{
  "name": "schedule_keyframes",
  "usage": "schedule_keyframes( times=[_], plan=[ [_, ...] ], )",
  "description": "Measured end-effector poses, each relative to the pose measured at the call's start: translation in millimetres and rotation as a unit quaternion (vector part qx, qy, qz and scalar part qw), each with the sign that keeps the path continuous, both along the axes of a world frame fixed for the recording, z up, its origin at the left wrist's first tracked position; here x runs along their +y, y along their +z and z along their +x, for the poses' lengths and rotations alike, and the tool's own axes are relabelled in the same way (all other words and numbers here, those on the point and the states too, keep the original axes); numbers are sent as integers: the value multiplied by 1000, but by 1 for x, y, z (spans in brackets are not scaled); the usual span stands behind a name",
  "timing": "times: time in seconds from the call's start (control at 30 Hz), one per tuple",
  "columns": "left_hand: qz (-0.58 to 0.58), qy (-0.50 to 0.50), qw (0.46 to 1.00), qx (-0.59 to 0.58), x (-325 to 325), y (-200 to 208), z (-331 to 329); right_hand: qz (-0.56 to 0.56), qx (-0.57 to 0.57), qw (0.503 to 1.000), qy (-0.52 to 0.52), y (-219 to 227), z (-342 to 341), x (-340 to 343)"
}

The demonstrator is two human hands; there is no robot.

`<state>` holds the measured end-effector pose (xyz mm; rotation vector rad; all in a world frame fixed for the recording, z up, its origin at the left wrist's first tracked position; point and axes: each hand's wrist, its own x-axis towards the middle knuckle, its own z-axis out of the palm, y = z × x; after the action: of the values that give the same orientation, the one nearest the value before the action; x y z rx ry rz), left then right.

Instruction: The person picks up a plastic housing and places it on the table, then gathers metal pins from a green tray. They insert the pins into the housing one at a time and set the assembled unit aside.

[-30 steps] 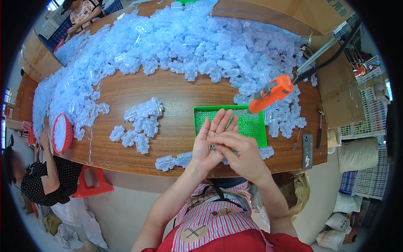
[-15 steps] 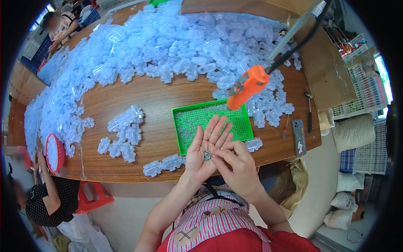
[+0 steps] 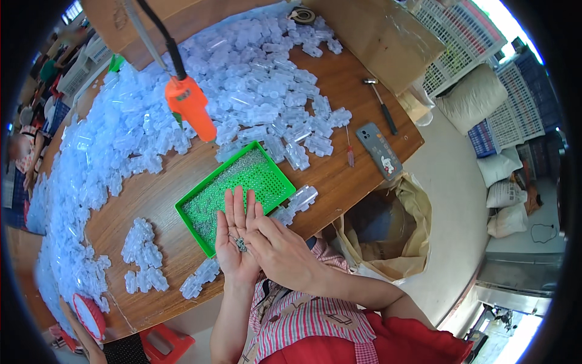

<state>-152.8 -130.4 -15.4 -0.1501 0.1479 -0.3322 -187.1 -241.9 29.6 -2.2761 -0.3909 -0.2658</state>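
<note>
My left hand (image 3: pixel 239 242) is held palm up, its fingers stretched out flat. A small heap of tiny silvery metal pieces (image 3: pixel 240 244), perhaps screws, lies in that palm. Over it reaches my right hand (image 3: pixel 285 255), thumb and fingertips drawn together at the heap; whatever they pinch is hidden. Behind the left fingertips sits a green perforated tray (image 3: pixel 282 185) with many more of the tiny metal pieces spread in it. Clear plastic parts (image 3: pixel 200 278) lie by the tray's near corner, and others (image 3: pixel 297 203) at its right side.
A large pile of clear plastic parts (image 3: pixel 242 79) covers the table's back and left. An orange handheld tool (image 3: pixel 191 109) hangs on a cable above. To the right lie a screwdriver (image 3: pixel 350 155), a phone (image 3: pixel 379 151) and a hammer (image 3: pixel 382 108). An open sack (image 3: pixel 418 224) stands below the edge.
The view has swung to the right, so the table and tray appear turned and farther left. My right fingers are still at the heap in my left palm, the hand lying more across it.
</note>
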Motion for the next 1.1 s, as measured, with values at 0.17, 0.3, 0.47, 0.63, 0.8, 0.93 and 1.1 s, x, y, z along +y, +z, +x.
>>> schedule_keyframes(
  times=[0.17,0.3,0.47,0.63,0.8,0.93,1.1],
  plan=[
    [4,-20,1000,5,-10,-4,2,82,32,996,-23,1,-2,-12],
    [9,-48,999,-5,-26,-7,3,98,39,994,-25,-3,-2,-28],
    [-26,-61,998,14,-34,-10,1,128,37,991,-28,-13,-7,-35],
    [-23,-71,996,43,-40,-7,-1,164,75,982,-54,-17,-11,-42],
    [-24,-98,991,91,-40,-7,-4,198,61,969,-135,-27,-12,-64],
    [-19,-92,989,112,-30,-9,-10,74,56,959,-269,-63,-2,-109],
    [-18,-102,986,129,-25,-22,-19,59,48,964,-255,-92,7,-121]
  ],
)
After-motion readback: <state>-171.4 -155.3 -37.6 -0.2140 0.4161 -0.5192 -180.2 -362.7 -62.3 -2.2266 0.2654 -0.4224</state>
